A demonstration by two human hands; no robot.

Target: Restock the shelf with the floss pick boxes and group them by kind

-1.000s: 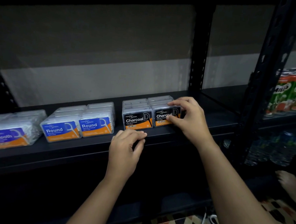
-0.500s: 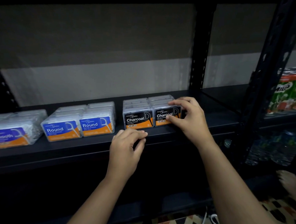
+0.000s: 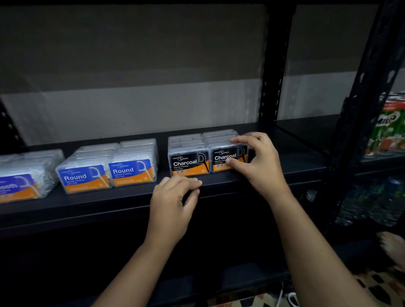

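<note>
Both forearms are bare to the frame edge, and neither the left hand (image 3: 171, 205) nor right hand (image 3: 259, 164) wears anything.

Open shelf (image 3: 218, 191) board behind the box rows, back to the wall, and tall clearance above every row up to the next tier. Bare strip along the front edge, partly taken by the left hand (image 3: 173, 198) resting there. Narrow gap between Round boxes (image 3: 109, 169) and Charcoal boxes (image 3: 206, 153); similar gap between Smooth boxes (image 3: 19, 179) and Round. Right of Charcoal, bare board blocked near the front by the right hand (image 3: 259, 161) pinching the rightmost front box. Further right, black uprights (image 3: 275, 70) bounding the bay, then Milo cartons (image 3: 397, 123) beyond.
</note>
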